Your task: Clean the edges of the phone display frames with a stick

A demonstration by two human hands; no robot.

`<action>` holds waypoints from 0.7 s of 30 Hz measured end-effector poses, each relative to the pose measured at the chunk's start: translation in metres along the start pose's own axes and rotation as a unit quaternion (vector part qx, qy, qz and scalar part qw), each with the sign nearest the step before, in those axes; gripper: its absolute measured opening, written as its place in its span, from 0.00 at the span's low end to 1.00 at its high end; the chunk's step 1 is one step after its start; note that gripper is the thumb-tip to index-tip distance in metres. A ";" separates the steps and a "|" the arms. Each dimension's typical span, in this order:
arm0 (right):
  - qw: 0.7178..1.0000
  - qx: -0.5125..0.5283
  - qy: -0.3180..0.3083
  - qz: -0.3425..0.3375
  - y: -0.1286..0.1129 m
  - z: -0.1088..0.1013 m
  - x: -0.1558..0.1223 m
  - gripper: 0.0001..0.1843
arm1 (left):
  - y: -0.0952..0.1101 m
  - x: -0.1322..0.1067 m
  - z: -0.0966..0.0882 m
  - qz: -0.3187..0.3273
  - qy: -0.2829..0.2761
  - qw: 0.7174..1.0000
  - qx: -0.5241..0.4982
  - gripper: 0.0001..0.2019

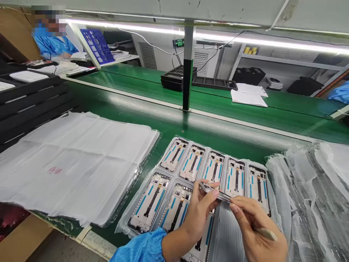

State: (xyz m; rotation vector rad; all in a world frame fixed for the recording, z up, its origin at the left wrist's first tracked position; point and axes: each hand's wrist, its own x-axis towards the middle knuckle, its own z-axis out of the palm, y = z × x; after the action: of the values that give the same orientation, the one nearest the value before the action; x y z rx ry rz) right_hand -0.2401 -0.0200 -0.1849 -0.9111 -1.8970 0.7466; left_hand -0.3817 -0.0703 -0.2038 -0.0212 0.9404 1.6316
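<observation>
The left hand (202, 207) is gripping a thin part (224, 197) edge-on above a tray (227, 227) of phone frames (148, 202), the right hand (257, 222) is pinching the part's right end, and a white stack (79, 160) is lying left of the tray on the bench (181, 127).
</observation>
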 end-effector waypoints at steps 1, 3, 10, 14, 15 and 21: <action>0.998 -0.028 0.005 -0.048 0.000 0.001 -0.001 0.04 | 0.000 -0.001 0.000 -0.001 -0.002 1.000 -0.002 0.41; 0.990 -0.084 0.004 -0.117 -0.002 0.004 -0.003 0.03 | -0.001 -0.002 0.002 -0.005 -0.004 1.000 -0.007 0.41; 0.972 -0.171 0.018 -0.162 -0.004 0.010 -0.008 0.05 | -0.002 -0.006 0.004 -0.017 0.001 1.000 0.003 0.43; 0.972 -0.174 0.031 -0.157 -0.006 0.014 -0.013 0.10 | -0.005 -0.005 0.002 -0.013 0.001 1.000 0.005 0.43; 0.972 -0.173 0.034 -0.157 -0.006 0.015 -0.013 0.11 | -0.006 -0.005 0.002 -0.013 0.002 1.000 0.005 0.43; 0.968 -0.187 0.034 -0.161 -0.005 0.015 -0.013 0.11 | -0.003 -0.006 0.003 -0.007 0.000 1.000 0.015 0.41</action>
State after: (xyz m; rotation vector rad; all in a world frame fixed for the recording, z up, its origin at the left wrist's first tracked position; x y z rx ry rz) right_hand -0.2509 -0.0354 -0.1930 -0.8087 -2.0939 0.1615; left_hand -0.3761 -0.0739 -0.2007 -0.0082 0.9626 1.6044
